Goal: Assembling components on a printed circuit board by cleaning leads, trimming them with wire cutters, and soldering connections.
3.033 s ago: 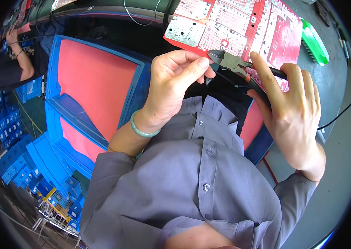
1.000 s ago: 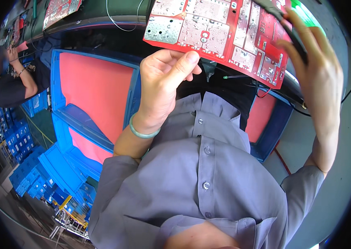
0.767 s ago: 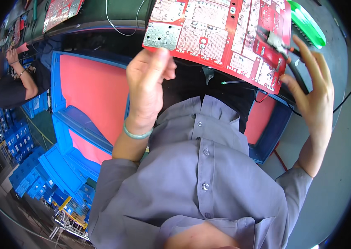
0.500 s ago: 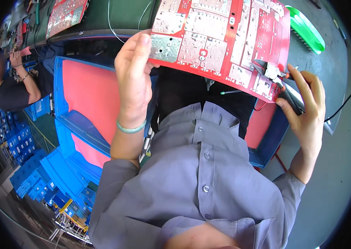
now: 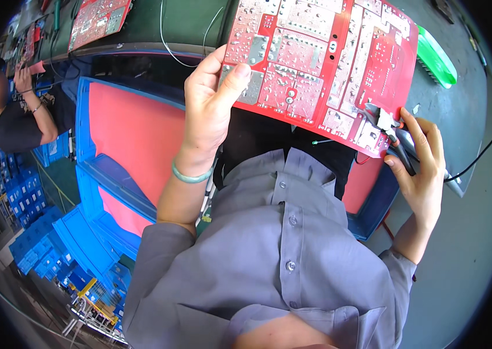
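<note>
My left hand [image 5: 214, 107] grips the lower left corner of a large red circuit board [image 5: 321, 64], thumb on its solder side, holding it tilted up in front of my chest. My right hand [image 5: 420, 168] holds a pair of dark-handled cutters [image 5: 394, 136] whose jaws touch the board's lower right edge. A green bangle sits on my left wrist. The board's far side is hidden.
Blue crates with red liners [image 5: 124, 134] stand to my left, and another [image 5: 374, 192] below the board. A green workbench [image 5: 188, 23] carries a second red board [image 5: 97, 20] and a green object [image 5: 436, 58]. Another person [image 5: 19, 110] works at the far left.
The board has been lifted and tilted toward me. My left hand shifted to its left corner, and my right hand brought the cutters down to the board's lower right edge.
</note>
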{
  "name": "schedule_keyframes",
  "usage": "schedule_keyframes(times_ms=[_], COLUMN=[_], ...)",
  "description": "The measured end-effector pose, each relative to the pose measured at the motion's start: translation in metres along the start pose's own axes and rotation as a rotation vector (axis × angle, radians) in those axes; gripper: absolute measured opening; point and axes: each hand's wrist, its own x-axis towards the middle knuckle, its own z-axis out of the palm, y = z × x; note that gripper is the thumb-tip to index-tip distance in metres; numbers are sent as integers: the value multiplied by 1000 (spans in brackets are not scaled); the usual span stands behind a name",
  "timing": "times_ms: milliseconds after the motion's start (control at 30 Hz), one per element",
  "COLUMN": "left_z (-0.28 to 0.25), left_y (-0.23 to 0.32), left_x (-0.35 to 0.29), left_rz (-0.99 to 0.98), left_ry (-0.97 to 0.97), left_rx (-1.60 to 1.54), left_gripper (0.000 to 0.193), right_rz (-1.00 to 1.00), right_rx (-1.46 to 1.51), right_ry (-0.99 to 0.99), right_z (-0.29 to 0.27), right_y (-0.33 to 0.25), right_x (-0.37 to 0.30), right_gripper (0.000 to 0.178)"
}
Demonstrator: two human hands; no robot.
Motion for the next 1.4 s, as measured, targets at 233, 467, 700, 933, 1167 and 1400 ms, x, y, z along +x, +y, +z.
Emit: schedule_keyframes(times_ms=[233,467,700,933,1167,1400], left_z=[1,3,7,10,8,11], left_y=[-6,-6,-7,-8,-8,-7], left_x=[-10,-12,-13,-12,-11,-9], left_rz=[42,69,94,103,130,122], left_ry=[24,8,5,15,18,20], left_rx=[34,74,86,89,110,96], left_gripper=[35,36,33,32,31,32], right_rz=[-79,-137,-80,-118,-204,-215], right_rx=[-203,-286,-457,-516,-788,-617], right_ry=[-26,-50,95,77,32,42], right_z=[-14,-16,-22,-24,-33,-29], right_y=[-12,-24,-26,-34,-46,-30], right_x=[5,6,2,10,11,13], right_gripper=[64,60,60,58,50,54])
